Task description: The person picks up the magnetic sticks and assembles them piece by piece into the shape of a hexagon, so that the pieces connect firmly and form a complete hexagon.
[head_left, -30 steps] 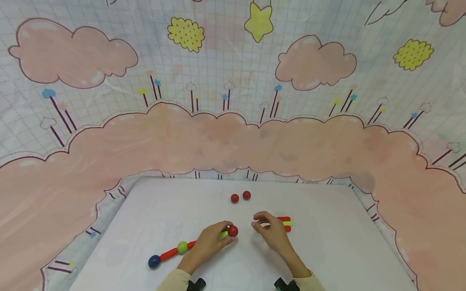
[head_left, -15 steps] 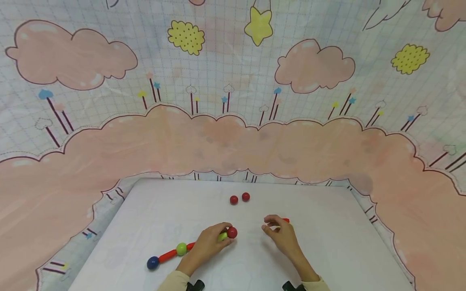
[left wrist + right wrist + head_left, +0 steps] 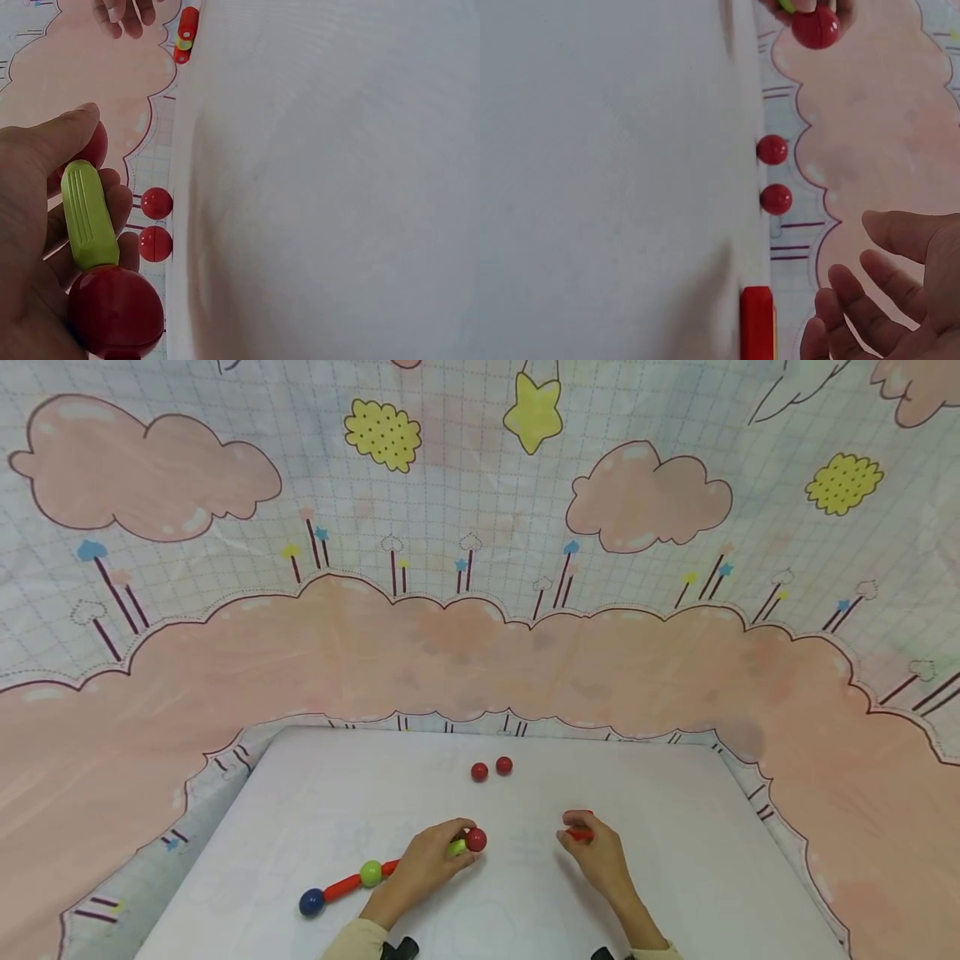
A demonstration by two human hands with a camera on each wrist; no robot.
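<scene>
My left hand (image 3: 431, 860) grips a chain of balls and sticks near its right end. A red ball (image 3: 476, 840) caps that end, at the thumb and fingertips. In the left wrist view a light green ridged stick (image 3: 90, 217) runs from it to another red ball (image 3: 116, 311) by the palm. The chain's left part shows a green ball (image 3: 371, 873), a red stick (image 3: 342, 888) and a dark blue ball (image 3: 312, 902). My right hand (image 3: 600, 852) has loosely bent fingers and holds nothing. Loose red sticks (image 3: 580, 833) lie right by its fingers, partly hidden.
Two loose red balls (image 3: 491, 769) lie farther back on the white table (image 3: 360, 793). A cloth with clouds and stars (image 3: 480, 652) hangs behind the table. In the left wrist view, a light green stick (image 3: 184, 45) lies among the loose red ones.
My right hand has moved right, over the loose sticks, and covers much of them. My left hand keeps its grip on the chain, almost still.
</scene>
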